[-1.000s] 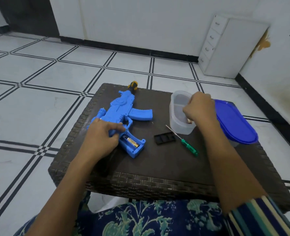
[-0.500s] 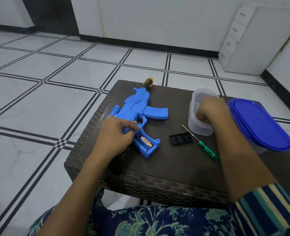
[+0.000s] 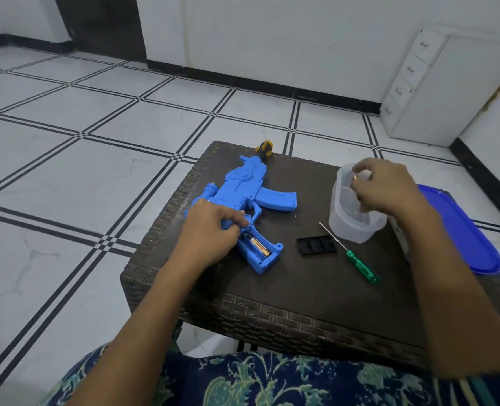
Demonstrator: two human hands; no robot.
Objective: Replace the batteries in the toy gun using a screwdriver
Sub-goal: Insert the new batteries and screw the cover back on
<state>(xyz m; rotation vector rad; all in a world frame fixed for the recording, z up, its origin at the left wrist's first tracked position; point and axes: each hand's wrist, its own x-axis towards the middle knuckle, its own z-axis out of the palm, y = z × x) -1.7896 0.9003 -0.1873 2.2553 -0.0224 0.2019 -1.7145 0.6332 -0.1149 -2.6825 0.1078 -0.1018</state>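
Nearest me on the dark table (image 3: 301, 294), the green screwdriver (image 3: 360, 265) lies idle, and touching its shaft the black compartment cover (image 3: 316, 245) lies loose, so I judge the unscrewing done. A little further, the toy gun (image 3: 243, 189) lies flat on its side with the bay in its grip open; one battery (image 3: 259, 246) sits inside, with what looks like a free slot beside it. My left hand (image 3: 210, 230) curls round the gun just above the bay, pinning it down. Further right, my right hand (image 3: 386, 189) hovers over the clear tub (image 3: 348, 224), fingertips pinching a small metal-tipped piece (image 3: 355, 177), likely a battery. Left to do, I reckon: fill the bay, refit the cover, drive the screw
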